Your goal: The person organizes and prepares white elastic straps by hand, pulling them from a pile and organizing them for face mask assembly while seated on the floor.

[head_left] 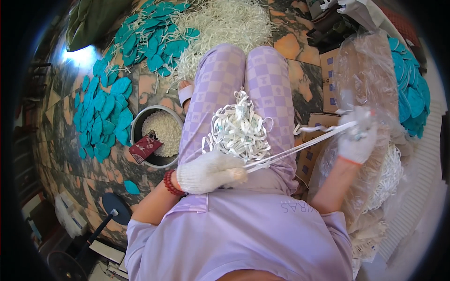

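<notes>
White elastic-looking straps [300, 148] are stretched taut across my lap between my two hands. My left hand [211, 172], in a white knit glove, is closed round their near end at my waist. Out to the right and raised, my right hand [358, 136], also gloved and a little smeared by motion, grips the other end; a loose strap tail curls beside it. A tangled heap of white straps [241, 129] rests on my thighs, just beyond the left hand.
Teal oval pads [105, 112] lie on the marbled floor at left. A pot [136, 124] of white pellets with a red packet [144, 149] stands by my left leg. Loose white strips [229, 23] spread beyond my knees. Boxes [311, 157] and a clear plastic bag [368, 70] are at right.
</notes>
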Motion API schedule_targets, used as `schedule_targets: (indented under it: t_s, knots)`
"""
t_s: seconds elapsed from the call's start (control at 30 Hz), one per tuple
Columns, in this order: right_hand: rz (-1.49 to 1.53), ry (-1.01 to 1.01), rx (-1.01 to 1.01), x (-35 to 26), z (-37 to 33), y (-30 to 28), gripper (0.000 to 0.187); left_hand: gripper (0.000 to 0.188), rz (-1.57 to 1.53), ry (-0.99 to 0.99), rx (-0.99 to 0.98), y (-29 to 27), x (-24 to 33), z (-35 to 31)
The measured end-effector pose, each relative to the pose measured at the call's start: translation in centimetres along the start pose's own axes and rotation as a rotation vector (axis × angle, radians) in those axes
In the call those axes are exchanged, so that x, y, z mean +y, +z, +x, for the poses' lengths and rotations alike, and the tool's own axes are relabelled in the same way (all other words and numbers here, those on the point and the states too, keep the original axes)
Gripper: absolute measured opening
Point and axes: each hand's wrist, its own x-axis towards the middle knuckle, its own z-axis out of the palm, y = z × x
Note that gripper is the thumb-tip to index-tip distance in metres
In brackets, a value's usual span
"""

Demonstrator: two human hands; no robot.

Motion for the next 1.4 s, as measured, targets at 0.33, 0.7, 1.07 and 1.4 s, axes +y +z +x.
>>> schedule_targets:
  t_s: [0.33, 0.7, 1.07, 1.4]
  knots:
    - [-0.102, -0.33, -0.187, -2.4, -0.1, 1.2, 0.033, 0.028, -0.109, 0.006, -0.05, -2.7, -2.6, -0.5]
    - [-0.019, 0.049, -0.829, 5.6, -4.7, 7.0, 0.018, 0.029, -0.417, 0.05, 0.106, -1.3, -3.2, 4.1]
    - [-0.041, -0.387, -0.609, -5.1, -6.9, 6.0, 0.014, 0.026, -0.547, 0.081, 0.385, -1.5, -1.2, 1.1]
    - [-1.793, -0.54, -0.793, 6.4, -3.5, 0.5, 0.043, 0.026, -0.003, -0.346, 1.189, -9.4, -11.8, -6.0]
